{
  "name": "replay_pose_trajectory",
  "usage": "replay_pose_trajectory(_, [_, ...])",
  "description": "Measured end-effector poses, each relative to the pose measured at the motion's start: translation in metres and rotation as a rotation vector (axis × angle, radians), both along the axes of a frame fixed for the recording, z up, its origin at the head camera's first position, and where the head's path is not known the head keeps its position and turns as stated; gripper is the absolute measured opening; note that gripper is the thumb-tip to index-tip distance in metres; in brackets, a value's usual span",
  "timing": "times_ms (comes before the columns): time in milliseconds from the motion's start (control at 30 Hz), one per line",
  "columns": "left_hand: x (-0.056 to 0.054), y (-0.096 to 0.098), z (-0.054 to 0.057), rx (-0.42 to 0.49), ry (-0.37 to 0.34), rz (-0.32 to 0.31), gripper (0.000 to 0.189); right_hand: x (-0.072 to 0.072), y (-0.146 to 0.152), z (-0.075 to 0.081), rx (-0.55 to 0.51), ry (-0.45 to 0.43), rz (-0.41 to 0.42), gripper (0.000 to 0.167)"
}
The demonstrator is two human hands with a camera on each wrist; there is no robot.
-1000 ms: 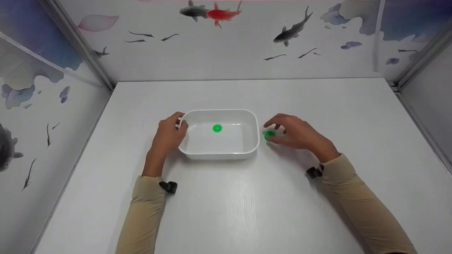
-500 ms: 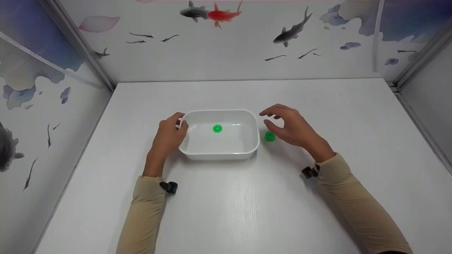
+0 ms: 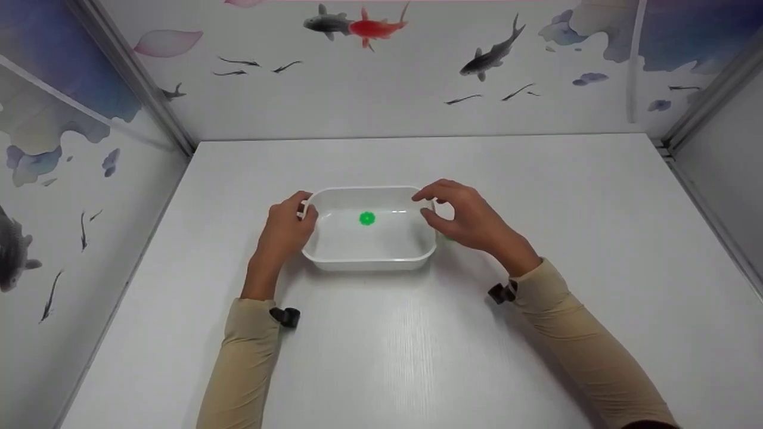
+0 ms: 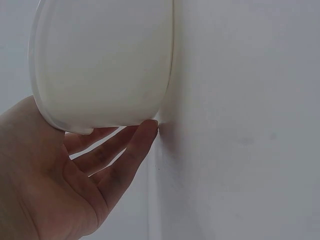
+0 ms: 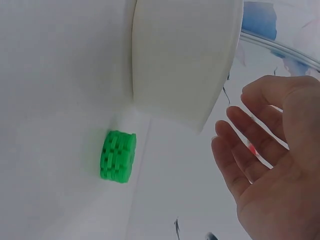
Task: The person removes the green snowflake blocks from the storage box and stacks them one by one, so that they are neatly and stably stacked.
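Note:
A white rectangular basin (image 3: 381, 260) stands on the table. My left hand (image 3: 285, 229) grips its left end, thumb over the rim and fingers along the outer wall, as the left wrist view (image 4: 65, 180) also shows. Inside the basin lies a small green flower-shaped piece (image 3: 367, 218). Over the right rim hovers my right hand (image 3: 468, 217), thumb and fingers apart and loosely bent, holding nothing. Below it, outside the basin, a green notched cylinder (image 5: 118, 156) rests on the table; in the head view the hand hides most of it.
The white tabletop (image 3: 369, 357) reaches back to a wall (image 3: 381, 101) painted with fish. Another painted panel (image 3: 71, 196) rises at the left, and a plain panel (image 3: 721, 143) at the right. A small black device (image 3: 286, 317) sits at each wrist.
My right hand has risen from the green notched cylinder and moved left over the basin's right rim. The cylinder stays on the table. My left hand keeps its grip on the basin.

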State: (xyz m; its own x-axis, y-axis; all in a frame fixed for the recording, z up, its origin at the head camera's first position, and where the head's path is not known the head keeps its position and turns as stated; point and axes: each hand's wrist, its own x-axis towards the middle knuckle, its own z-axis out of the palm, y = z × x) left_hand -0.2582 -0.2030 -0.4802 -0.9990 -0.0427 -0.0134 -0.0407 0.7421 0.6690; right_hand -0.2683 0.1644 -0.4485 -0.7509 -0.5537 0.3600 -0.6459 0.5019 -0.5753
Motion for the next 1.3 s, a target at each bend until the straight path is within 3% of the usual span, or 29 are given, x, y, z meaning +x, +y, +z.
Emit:
replay_pose_trajectory(467, [0.0,0.003,0.002,0.011,0.01,-0.004,0.041,-0.005,-0.041,-0.009,0.042,-0.04,0.095,0.03])
replay_pose_trajectory(800, [0.0,0.003,0.001,0.003,0.011,0.001,0.041,-0.01,-0.063,-0.013,0.114,-0.088,0.084,0.032])
replay_pose_trajectory(1033, [0.0,0.001,0.002,0.007,0.014,0.0,0.041,-0.016,-0.075,-0.013,0.16,-0.045,0.09,0.032])
replay_pose_trajectory(1300, [0.001,0.0,0.001,0.008,0.005,0.002,0.041,-0.022,-0.089,-0.013,0.233,-0.118,0.09,0.035])
